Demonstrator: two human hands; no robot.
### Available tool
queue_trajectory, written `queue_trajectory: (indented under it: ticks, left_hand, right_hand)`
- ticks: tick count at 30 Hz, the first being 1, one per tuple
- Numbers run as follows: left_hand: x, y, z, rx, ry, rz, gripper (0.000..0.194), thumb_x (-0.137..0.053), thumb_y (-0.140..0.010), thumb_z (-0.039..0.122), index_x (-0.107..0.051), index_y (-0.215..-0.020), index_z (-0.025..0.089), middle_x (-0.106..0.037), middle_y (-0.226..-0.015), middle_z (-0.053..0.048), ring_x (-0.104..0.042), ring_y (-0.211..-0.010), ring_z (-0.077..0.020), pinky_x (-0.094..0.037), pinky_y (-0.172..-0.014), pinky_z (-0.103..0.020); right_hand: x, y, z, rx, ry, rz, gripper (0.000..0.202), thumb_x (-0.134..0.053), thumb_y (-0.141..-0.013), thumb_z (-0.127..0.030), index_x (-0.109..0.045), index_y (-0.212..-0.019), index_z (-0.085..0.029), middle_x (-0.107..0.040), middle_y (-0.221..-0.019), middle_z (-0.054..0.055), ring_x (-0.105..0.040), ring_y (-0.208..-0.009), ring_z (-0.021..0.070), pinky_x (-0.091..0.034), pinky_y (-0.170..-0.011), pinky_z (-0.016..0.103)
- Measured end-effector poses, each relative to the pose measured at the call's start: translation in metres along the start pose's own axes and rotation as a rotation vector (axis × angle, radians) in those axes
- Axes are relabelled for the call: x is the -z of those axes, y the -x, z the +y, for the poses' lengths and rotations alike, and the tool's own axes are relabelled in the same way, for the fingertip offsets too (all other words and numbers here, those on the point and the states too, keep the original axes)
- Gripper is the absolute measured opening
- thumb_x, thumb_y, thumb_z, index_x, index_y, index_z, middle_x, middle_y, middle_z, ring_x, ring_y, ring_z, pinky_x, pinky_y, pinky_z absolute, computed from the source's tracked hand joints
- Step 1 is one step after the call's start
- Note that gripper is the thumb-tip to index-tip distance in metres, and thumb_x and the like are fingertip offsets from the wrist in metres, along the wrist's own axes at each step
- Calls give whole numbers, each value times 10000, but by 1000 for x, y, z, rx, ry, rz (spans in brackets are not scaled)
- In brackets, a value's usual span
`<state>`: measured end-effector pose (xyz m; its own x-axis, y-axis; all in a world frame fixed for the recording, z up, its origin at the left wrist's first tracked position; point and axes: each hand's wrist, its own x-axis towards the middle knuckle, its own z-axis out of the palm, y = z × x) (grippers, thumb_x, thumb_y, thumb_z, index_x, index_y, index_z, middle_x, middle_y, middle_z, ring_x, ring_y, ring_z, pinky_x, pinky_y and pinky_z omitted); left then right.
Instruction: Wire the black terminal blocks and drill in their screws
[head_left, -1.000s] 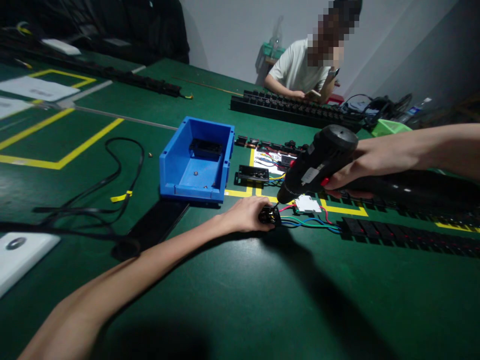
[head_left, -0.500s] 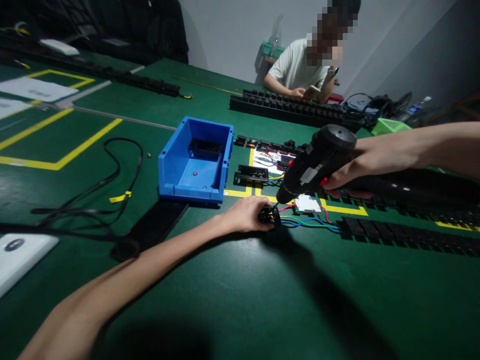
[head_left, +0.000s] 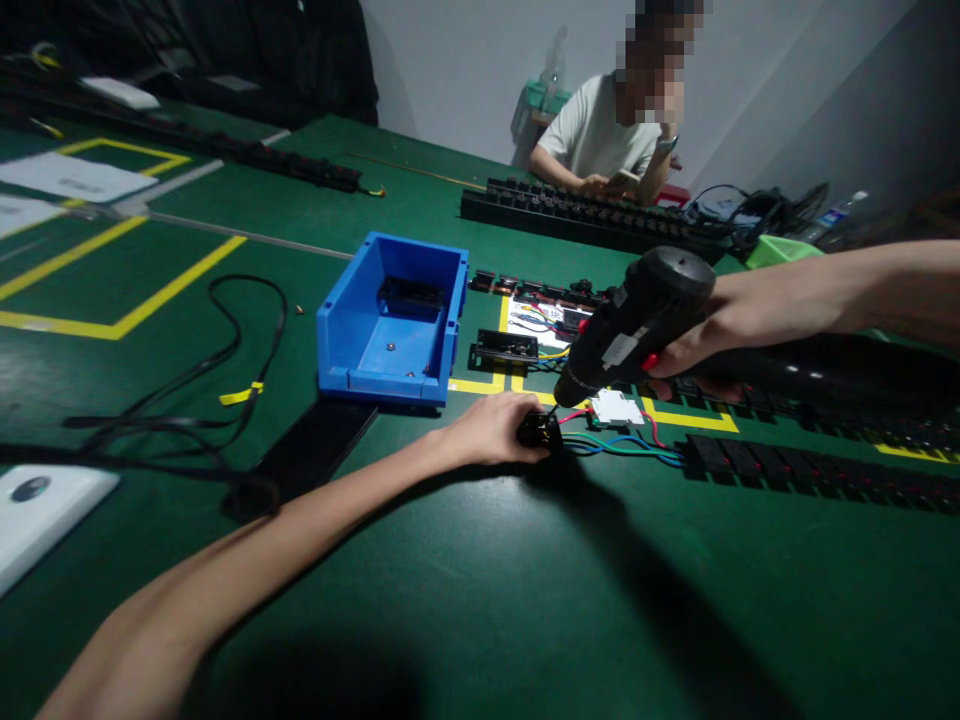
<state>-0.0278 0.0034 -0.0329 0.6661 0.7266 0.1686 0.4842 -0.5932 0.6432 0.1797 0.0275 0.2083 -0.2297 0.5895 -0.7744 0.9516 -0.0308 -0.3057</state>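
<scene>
While hands (both bare) grip drill, housing.

The single view looks from the person's head, forward and down across the green table. The left hand and right hand show fairly near, the wall farther off.

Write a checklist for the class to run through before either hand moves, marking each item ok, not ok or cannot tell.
1. Left hand holds the black housing: ok.
2. Right hand grips the power driver: ok.
3. Driver's tip seated on a fastener: cannot tell, too small to see.
4. Green and blue wires kept out from under the left hand: ok, they run out to the right.
5. Small loose parts all inside the blue bin: not ok, one piece lies outside.
</scene>
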Motion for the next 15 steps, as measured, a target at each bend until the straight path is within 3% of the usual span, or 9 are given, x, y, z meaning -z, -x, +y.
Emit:
queue_trajectory:
  ticks: [4, 9, 15]
  left_hand:
    - [1, 0, -2, -47, 8, 2, 452, -710, -746, 464, -596, -1098, 204, -672, -1074, -70, -634, -964, -257, -482, -776, -333]
    - [1, 1, 0, -36, 4, -1, 435, -712, -750, 464, -595, -1082, 208, -670, -1052, -67, -630, -943, -248, -478, -770, -331]
    - [2, 0, 2, -32, -10, -11, 442, -715, -748, 463, -592, -1085, 203, -667, -1049, -68, -627, -946, -248, -473, -771, -331]
  right_hand:
    - [-1, 0, 0, -7, -25, -35, 281, -658, -744, -424, -642, -933, -216, -662, -857, 12, -623, -682, 146, -506, -548, 241]
    - [-1, -2, 6, 21, -8, -24, 197, -632, -775, -390, -630, -833, -202, -594, -695, -25, -547, -560, 109, -452, -508, 235]
    - [1, -1, 9, 48, 36, -36, 196, -621, -793, -387, -621, -795, -191, -570, -657, -34, -529, -555, 104, -449, -535, 243]
